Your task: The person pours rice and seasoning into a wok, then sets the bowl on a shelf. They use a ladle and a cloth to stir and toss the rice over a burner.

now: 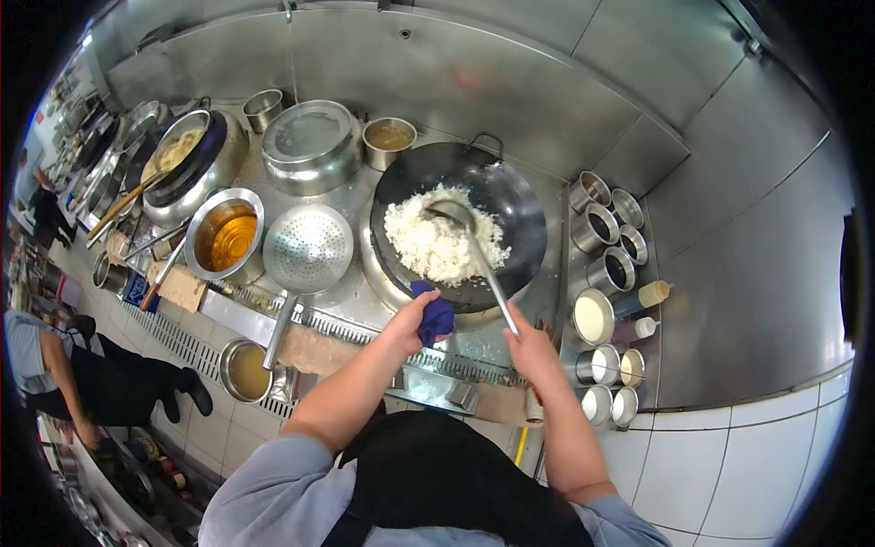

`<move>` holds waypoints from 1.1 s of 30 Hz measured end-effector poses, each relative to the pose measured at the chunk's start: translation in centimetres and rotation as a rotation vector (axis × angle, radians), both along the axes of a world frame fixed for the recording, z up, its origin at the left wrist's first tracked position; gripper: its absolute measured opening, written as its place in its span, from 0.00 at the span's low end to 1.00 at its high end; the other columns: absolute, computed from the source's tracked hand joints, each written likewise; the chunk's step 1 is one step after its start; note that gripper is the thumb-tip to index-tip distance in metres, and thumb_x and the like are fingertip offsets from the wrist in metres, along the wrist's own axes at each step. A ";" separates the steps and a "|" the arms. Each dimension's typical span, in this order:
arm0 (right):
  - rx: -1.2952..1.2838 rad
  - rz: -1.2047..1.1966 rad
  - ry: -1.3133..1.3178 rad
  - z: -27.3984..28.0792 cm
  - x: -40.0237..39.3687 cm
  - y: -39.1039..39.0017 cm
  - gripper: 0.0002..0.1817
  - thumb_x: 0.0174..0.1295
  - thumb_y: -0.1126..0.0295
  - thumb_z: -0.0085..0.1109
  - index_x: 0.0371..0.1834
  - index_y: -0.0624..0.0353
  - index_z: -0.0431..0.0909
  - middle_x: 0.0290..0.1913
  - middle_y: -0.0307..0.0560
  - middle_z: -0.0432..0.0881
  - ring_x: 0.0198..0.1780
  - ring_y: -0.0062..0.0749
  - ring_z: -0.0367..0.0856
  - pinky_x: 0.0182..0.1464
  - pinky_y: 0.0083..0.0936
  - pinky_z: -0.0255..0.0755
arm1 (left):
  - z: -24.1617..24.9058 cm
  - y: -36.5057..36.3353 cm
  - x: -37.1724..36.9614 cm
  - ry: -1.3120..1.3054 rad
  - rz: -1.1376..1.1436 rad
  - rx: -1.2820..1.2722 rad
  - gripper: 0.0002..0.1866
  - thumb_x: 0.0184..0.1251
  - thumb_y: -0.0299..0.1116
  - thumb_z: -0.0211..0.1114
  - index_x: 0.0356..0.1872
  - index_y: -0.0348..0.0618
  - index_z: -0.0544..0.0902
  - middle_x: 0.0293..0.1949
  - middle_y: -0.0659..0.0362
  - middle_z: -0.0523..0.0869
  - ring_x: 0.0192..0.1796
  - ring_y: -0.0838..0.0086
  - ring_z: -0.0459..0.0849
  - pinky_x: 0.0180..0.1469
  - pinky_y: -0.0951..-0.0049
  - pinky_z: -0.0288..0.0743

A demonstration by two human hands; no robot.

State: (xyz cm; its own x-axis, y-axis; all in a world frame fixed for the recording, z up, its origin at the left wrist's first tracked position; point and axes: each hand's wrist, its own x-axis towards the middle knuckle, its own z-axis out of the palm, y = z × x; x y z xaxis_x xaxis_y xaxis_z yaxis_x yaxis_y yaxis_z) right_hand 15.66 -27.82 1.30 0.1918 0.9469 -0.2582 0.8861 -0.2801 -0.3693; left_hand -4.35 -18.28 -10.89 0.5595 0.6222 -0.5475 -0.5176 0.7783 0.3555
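Observation:
A black wok (pixel 520 214) sits on the stove with a mound of white rice (pixel 421 242) in it. My left hand (pixel 404 330) is closed around a folded dark-blue cloth (pixel 436 319) at the wok's near rim. The part of the rim behind the cloth is hidden. In my right hand (pixel 532 350) is the handle of a long metal ladle (pixel 488 266). It slants away from me over the wok, and its bowl is down in the rice. Some rice grains cling to the wok's far wall.
Left of the wok are a perforated strainer (pixel 308 248), a pot of amber liquid (pixel 234 239), a lidded pot (pixel 312 146) and a second wok (pixel 219 150). Seasoning containers (pixel 594 316) and squeeze bottles (pixel 643 299) line the right side. Another person (pixel 87 365) stands far left.

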 end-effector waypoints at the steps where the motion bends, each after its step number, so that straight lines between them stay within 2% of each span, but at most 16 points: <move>1: -0.006 0.003 0.010 2.8 -0.7 -1.5 0.28 0.67 0.64 0.48 0.71 0.36 0.57 0.36 0.63 0.82 0.42 0.56 0.82 0.44 0.40 0.73 | -0.3 -0.1 -0.4 0.010 0.003 -0.006 0.15 0.66 0.44 0.59 0.38 0.42 0.75 0.29 0.56 0.82 0.27 0.66 0.83 0.30 0.64 0.82; 3: -0.030 -0.062 0.024 6.3 -0.3 -4.1 0.29 0.66 0.62 0.49 0.71 0.36 0.56 0.35 0.66 0.80 0.41 0.62 0.79 0.43 0.44 0.72 | -1.1 0.0 -0.6 -0.068 0.008 0.078 0.18 0.65 0.47 0.59 0.36 0.40 0.74 0.29 0.54 0.81 0.29 0.63 0.83 0.31 0.65 0.81; 4: -0.033 -0.049 0.021 5.3 0.8 -5.2 0.29 0.66 0.62 0.49 0.71 0.36 0.56 0.35 0.66 0.80 0.41 0.62 0.79 0.43 0.44 0.72 | 1.1 -0.5 -0.6 0.020 0.032 0.020 0.14 0.66 0.42 0.58 0.38 0.40 0.74 0.29 0.54 0.82 0.27 0.64 0.83 0.28 0.65 0.80; 7: 0.099 0.048 0.186 -0.8 2.6 -6.5 0.29 0.66 0.60 0.49 0.71 0.36 0.56 0.35 0.68 0.79 0.40 0.65 0.77 0.42 0.47 0.72 | 1.0 -0.3 -0.3 0.028 0.038 -0.006 0.13 0.66 0.39 0.56 0.38 0.38 0.73 0.29 0.53 0.82 0.27 0.64 0.83 0.27 0.65 0.79; 9: -0.004 0.044 0.000 -3.5 1.9 -2.9 0.29 0.66 0.59 0.48 0.71 0.36 0.56 0.36 0.67 0.80 0.41 0.64 0.78 0.43 0.48 0.72 | -0.6 0.7 0.0 -0.029 -0.027 0.048 0.15 0.62 0.40 0.58 0.40 0.37 0.73 0.31 0.52 0.82 0.31 0.62 0.84 0.32 0.67 0.81; 13: 0.051 -0.061 -0.097 -0.3 1.0 -3.9 0.29 0.66 0.59 0.47 0.71 0.35 0.55 0.32 0.65 0.80 0.35 0.63 0.79 0.38 0.50 0.71 | -0.9 1.0 -0.1 0.086 0.031 0.039 0.15 0.62 0.40 0.58 0.38 0.37 0.74 0.29 0.52 0.81 0.28 0.63 0.82 0.30 0.65 0.81; 17: 0.039 -0.157 -0.120 -1.1 5.5 -7.4 0.29 0.66 0.59 0.48 0.71 0.33 0.55 0.30 0.65 0.80 0.33 0.63 0.78 0.37 0.50 0.71 | 0.3 0.6 -0.5 0.092 -0.021 -0.014 0.11 0.60 0.38 0.59 0.35 0.40 0.73 0.28 0.54 0.80 0.26 0.64 0.81 0.25 0.63 0.77; 19: -0.002 -0.055 -0.195 -0.3 6.4 -7.3 0.29 0.66 0.59 0.48 0.71 0.31 0.55 0.29 0.65 0.79 0.33 0.62 0.78 0.37 0.50 0.71 | 0.2 2.4 0.5 0.065 -0.055 -0.006 0.09 0.59 0.36 0.59 0.35 0.42 0.73 0.28 0.55 0.80 0.26 0.65 0.81 0.23 0.64 0.75; 21: -0.073 -0.051 -0.143 3.3 4.9 -8.8 0.29 0.66 0.61 0.50 0.70 0.31 0.57 0.30 0.64 0.80 0.34 0.60 0.79 0.39 0.47 0.72 | -2.4 3.9 2.0 0.248 -0.016 -0.035 0.08 0.56 0.33 0.58 0.33 0.43 0.73 0.28 0.55 0.79 0.26 0.65 0.79 0.21 0.63 0.72; 23: -0.084 0.031 -0.035 6.9 5.7 -12.0 0.29 0.67 0.59 0.49 0.71 0.32 0.55 0.26 0.61 0.79 0.30 0.59 0.79 0.35 0.47 0.71 | -0.7 0.0 2.9 0.246 0.219 -0.018 0.10 0.55 0.28 0.55 0.39 0.41 0.71 0.30 0.55 0.78 0.29 0.66 0.79 0.26 0.66 0.74; 24: -0.071 0.027 -0.026 7.6 6.7 -13.0 0.29 0.67 0.59 0.49 0.71 0.32 0.55 0.26 0.61 0.79 0.30 0.59 0.79 0.35 0.47 0.71 | 2.4 -2.7 2.5 0.240 0.264 -0.022 0.10 0.55 0.28 0.55 0.39 0.41 0.71 0.30 0.56 0.77 0.30 0.67 0.79 0.27 0.67 0.74; 26: 0.131 0.352 0.120 7.7 8.1 -15.8 0.28 0.67 0.58 0.48 0.70 0.29 0.56 0.26 0.60 0.78 0.30 0.57 0.79 0.33 0.47 0.71 | 8.4 -7.4 2.1 0.242 0.309 -0.005 0.07 0.56 0.29 0.55 0.36 0.42 0.72 0.28 0.57 0.77 0.29 0.69 0.78 0.29 0.68 0.73; 27: 0.112 0.340 0.137 7.2 7.4 -15.5 0.28 0.67 0.58 0.48 0.70 0.29 0.56 0.26 0.60 0.78 0.30 0.57 0.79 0.33 0.47 0.71 | 7.9 -7.5 1.9 0.260 0.297 -0.023 0.07 0.56 0.29 0.55 0.36 0.42 0.72 0.28 0.57 0.77 0.29 0.69 0.78 0.29 0.68 0.73; 29: -0.203 0.167 0.004 5.6 5.8 -11.8 0.28 0.67 0.58 0.48 0.71 0.30 0.55 0.25 0.59 0.78 0.29 0.56 0.79 0.32 0.46 0.71 | 6.4 -5.3 2.1 0.257 0.183 -0.103 0.07 0.55 0.32 0.57 0.35 0.45 0.72 0.26 0.58 0.76 0.24 0.67 0.76 0.23 0.67 0.67; 31: -0.116 0.175 -0.104 2.7 5.1 -8.0 0.28 0.68 0.59 0.46 0.71 0.30 0.54 0.26 0.58 0.79 0.30 0.55 0.80 0.33 0.46 0.72 | 1.6 -3.7 2.0 0.248 0.177 0.021 0.06 0.54 0.31 0.57 0.32 0.44 0.72 0.24 0.58 0.76 0.24 0.68 0.76 0.23 0.67 0.68; 33: -0.056 0.122 -0.158 1.1 3.1 -7.5 0.29 0.68 0.59 0.47 0.71 0.30 0.53 0.28 0.60 0.79 0.31 0.56 0.79 0.34 0.47 0.71 | 0.4 -7.0 0.8 0.455 0.088 0.039 0.07 0.51 0.29 0.56 0.32 0.43 0.72 0.25 0.58 0.76 0.26 0.68 0.77 0.25 0.67 0.71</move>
